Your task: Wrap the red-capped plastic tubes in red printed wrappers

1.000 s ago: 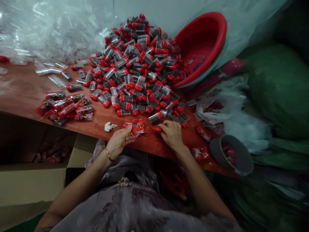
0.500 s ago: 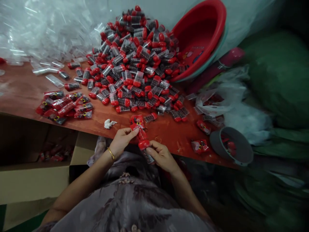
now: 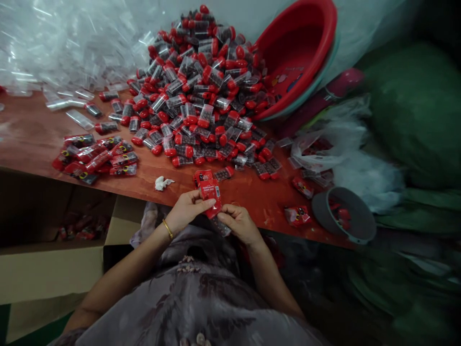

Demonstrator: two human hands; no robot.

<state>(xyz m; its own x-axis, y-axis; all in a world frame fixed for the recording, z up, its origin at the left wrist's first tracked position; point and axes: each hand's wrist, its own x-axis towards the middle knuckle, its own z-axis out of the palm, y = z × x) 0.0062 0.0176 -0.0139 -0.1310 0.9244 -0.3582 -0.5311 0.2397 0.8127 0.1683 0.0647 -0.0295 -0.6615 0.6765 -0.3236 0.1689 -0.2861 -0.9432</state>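
My left hand [image 3: 185,210], with a gold bracelet at the wrist, pinches a red printed plastic packet [image 3: 209,188] at the table's front edge. My right hand [image 3: 242,224] is closed on a small clear tube [image 3: 222,228] with dark contents. The tube's upper end meets the packet's lower end, and its cap is hidden there. Just beyond my fingers another red packet [image 3: 199,177] lies on the table, partly covered. Close by is a red-capped tube [image 3: 224,173]. A large heap of similar red-capped tubes [image 3: 187,110] rises behind.
Filled red packets [image 3: 95,156] lie to the left, near a crumpled white scrap [image 3: 163,183]. Clear empty tubes [image 3: 79,119] pile up at the back left. A red basin [image 3: 324,53] leans at the back right; a grey pot [image 3: 320,211] stands right. Below left is an open cardboard box [image 3: 54,269].
The packet has come down over the tube's red cap, which showed before. Its printed side with a barcode now faces up. My hands have stayed at nearly the same place.
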